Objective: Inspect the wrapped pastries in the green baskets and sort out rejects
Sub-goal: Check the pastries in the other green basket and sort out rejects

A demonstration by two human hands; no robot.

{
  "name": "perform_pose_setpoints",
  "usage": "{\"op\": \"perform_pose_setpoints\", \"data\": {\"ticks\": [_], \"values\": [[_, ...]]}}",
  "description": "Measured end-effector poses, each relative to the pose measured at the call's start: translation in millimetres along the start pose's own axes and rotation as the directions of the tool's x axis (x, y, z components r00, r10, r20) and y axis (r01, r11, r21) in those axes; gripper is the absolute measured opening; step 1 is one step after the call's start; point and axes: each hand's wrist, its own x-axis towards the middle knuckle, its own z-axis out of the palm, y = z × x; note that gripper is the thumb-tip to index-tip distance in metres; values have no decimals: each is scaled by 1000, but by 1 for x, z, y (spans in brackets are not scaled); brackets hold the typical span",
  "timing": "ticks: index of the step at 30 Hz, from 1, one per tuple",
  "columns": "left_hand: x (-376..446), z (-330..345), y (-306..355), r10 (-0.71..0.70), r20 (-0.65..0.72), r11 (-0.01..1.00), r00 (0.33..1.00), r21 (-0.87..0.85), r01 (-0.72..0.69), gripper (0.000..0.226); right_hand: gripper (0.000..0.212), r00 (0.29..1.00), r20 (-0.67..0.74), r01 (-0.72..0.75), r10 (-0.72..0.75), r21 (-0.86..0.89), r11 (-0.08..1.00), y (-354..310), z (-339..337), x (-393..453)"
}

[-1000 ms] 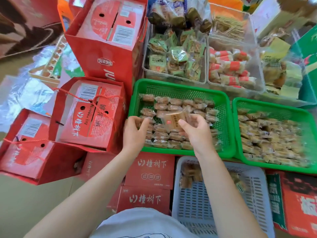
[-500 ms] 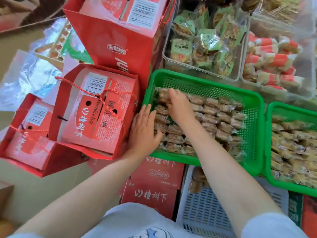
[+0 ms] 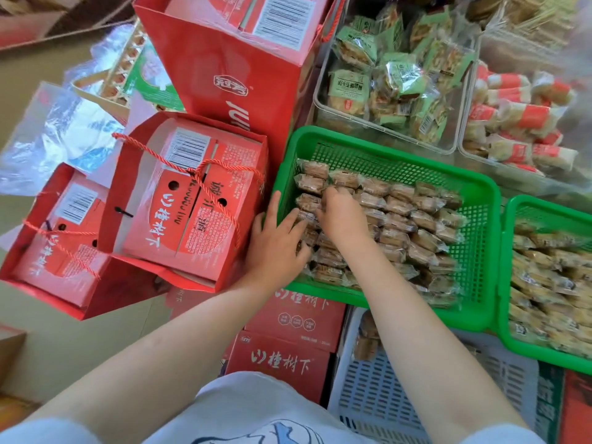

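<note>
The left hand [image 3: 275, 248] lies flat, fingers straight, across the green mesh basket [image 3: 480, 225]'s nine-o'clock rim. The right hand [image 3: 344, 216] curls onto crinkly wrapped pastries [image 3: 400, 219] at ten o'clock; its grasp cannot be told.

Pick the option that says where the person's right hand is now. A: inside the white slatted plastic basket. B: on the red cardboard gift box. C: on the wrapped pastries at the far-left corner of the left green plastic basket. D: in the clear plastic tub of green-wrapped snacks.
C: the right hand lies on the wrapped pastries near the far-left corner of the left green plastic basket.
</note>
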Motion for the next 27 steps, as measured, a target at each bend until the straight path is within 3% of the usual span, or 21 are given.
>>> {"op": "perform_pose_setpoints", "data": {"ticks": [3, 6, 9, 13, 18, 20, 22, 24, 26, 27], "values": [[0, -1, 0, -3, 15, 1000, 1000, 14, 3, 53, 15, 998, -56, -13, 13, 1, 1000, -6, 5, -2], [0, -1, 0, -7, 21, 1000, 1000, 6, 7, 53, 13, 984, -159, 74, -83, -57, 996, -8, 8, -3], [0, -1, 0, -10, 10, 1000, 1000, -1, 10, 53, 17, 976, -175, 129, -132, -24, 991, -4, 9, -1], [0, 1, 0, -19, 12, 1000, 1000, 4, 19, 54, 11, 992, -126, 63, -28, 287, 956, 2, 5, -3], [0, 2, 0, -16, 21, 1000, 1000, -2, 16, 55, 5, 988, -154, 75, 6, 513, 855, 1, -32, -27], [-1, -1, 0, -16, 24, 999, 1000, -41, 17, 53, 6, 985, -153, 55, 79, 713, 699, -1, -53, -46], [-2, -7, 1, -37, 25, 989, 999, -145, 41, 49, 9, 975, -75, -2, 209, 939, 345, -3, -73, -71], [-3, -20, 7, -100, 41, 932, 994, -346, 108, 45, 12, 965, 18, -15, 263, 1000, -14, -2, -89, -98], [-12, -58, 24, -209, 83, 737, 974, -642, 213, 44, 16, 964, 46, -2, 262, 986, -166, 0, -99, -125], [-21, -81, 35, -270, 122, 540, 955, -802, 255, 45, 17, 965, 44, 8, 258, 980, -198, 2, -102, -138]]}}
